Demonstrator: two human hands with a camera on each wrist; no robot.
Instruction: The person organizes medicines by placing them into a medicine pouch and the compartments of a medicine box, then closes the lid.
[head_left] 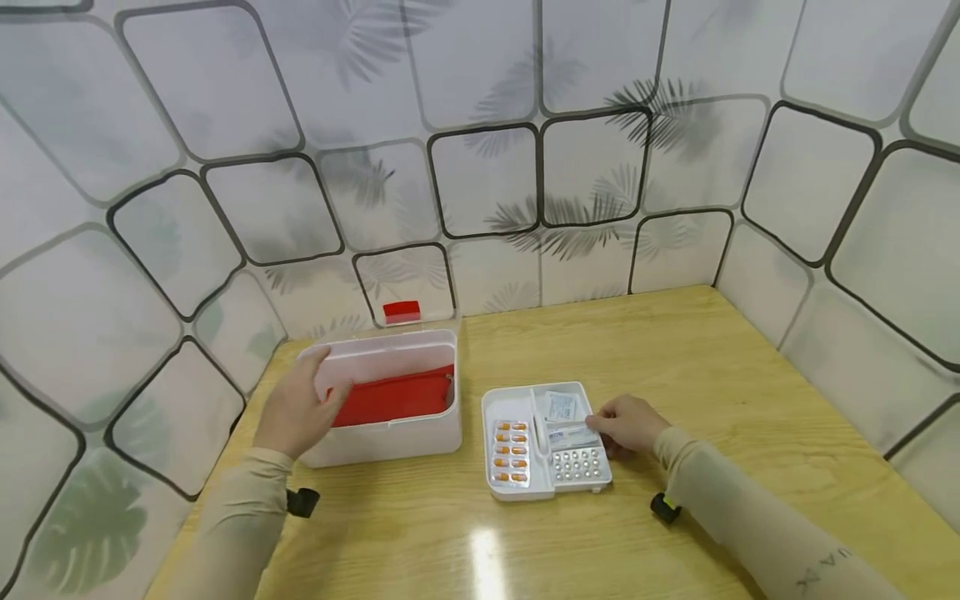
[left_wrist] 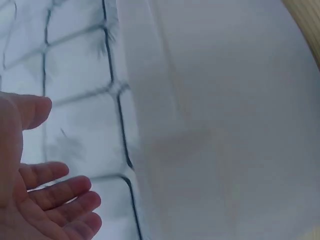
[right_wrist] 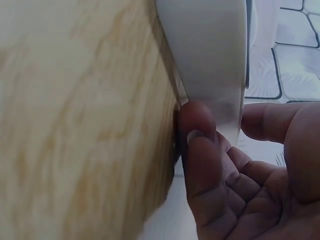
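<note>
A white box (head_left: 420, 440) stands at the left with its top open, and a red zipped pouch (head_left: 393, 397) lies inside. My left hand (head_left: 294, 410) is at the box's left side, thumb and fingers spread; in the left wrist view the fingers are apart from the white wall (left_wrist: 240, 100). To the right sits a shallow white divided tray (head_left: 512, 402). It holds a blister pack of orange capsules (head_left: 512, 454), a blister pack of white tablets (head_left: 576, 465) and small white packets (head_left: 561, 407). My right hand (head_left: 628, 423) pinches the tray's right edge, thumb above, fingers low against its side.
The wooden table (head_left: 600, 350) meets a patterned wall covering (head_left: 487, 275) at the back and sides. A small red piece (head_left: 401, 312) shows upright behind the box. Dark wrist devices (head_left: 303, 502) sit at both sleeves.
</note>
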